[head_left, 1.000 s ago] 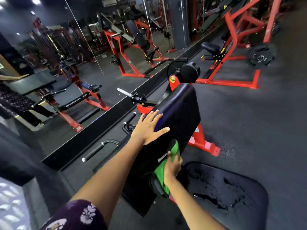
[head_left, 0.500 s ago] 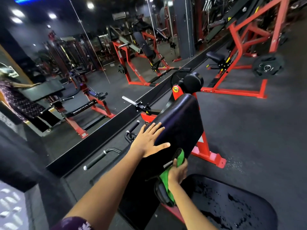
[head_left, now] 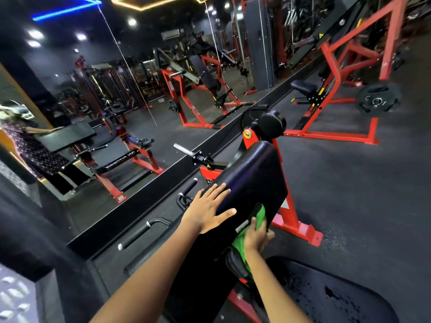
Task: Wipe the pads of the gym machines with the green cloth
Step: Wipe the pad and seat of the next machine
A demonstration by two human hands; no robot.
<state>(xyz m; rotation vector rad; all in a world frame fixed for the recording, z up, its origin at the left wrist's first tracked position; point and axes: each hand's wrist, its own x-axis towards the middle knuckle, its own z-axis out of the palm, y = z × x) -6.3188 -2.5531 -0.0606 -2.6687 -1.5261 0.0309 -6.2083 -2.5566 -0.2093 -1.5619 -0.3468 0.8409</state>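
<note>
pad: black slanted machine pad (head_left: 251, 180), glossy, under both hands | left hand (head_left: 207, 212): flat on pad, fingers spread | right hand (head_left: 256, 236): grips bunched green cloth (head_left: 242, 241) against pad's right edge | around: red frame (head_left: 293, 222) beyond right hand; wet black seat pad (head_left: 338, 297) below it; mirror (head_left: 116, 101) left of left hand

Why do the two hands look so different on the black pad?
The left hand lies flat with fingers spread straight on the top face of the black pad, while the right hand curls around the green cloth. The left hand holds nothing; the right hand presses the cloth against the pad's right edge. The left hand sits farther up the pad than the right hand. Both are bare and work on the same pad.
</note>
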